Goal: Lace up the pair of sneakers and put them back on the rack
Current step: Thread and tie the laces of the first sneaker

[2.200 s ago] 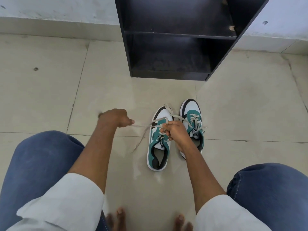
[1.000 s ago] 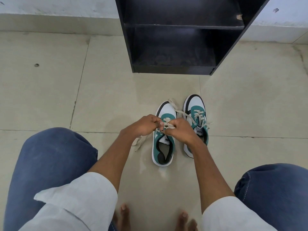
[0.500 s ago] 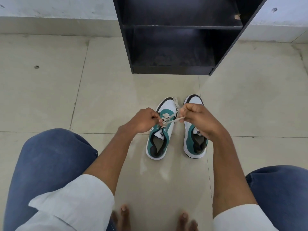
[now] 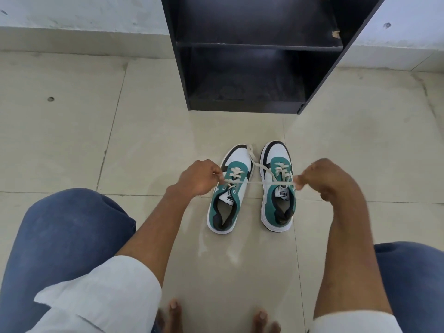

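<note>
Hands now spread apart pinching lace taut, sneakers on floor, rack shelves bare

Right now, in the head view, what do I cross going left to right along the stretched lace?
Left hand → left sneaker → right sneaker → right hand. The lace runs taut between both hands, across both sneakers.

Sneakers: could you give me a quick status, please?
Left hand and right hand each pinch the left sneaker's lace, stretched taut. Both sneakers on floor. Rack ahead, path unobstructed.
</note>
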